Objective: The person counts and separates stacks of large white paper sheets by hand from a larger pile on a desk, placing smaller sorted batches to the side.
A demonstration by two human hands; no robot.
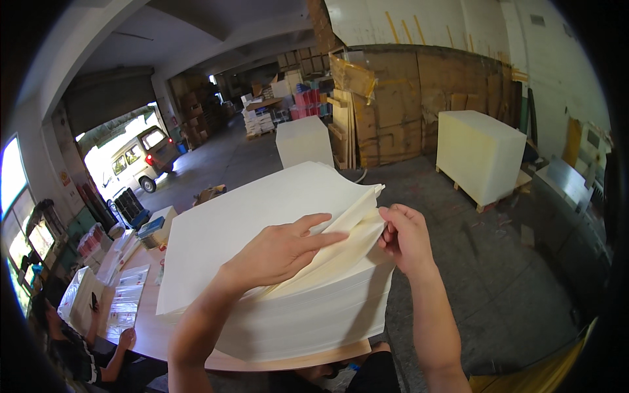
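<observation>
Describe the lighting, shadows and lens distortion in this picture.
Head view: the doorway at left is blown out white; head view: a shadow falls on the side of the white stack, below the right hand; head view: the table's near edge looks curved, and the corners go black.

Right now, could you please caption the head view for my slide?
The left hand touches stacked white paper sheets; the right hand pinches their raised edges.
</observation>
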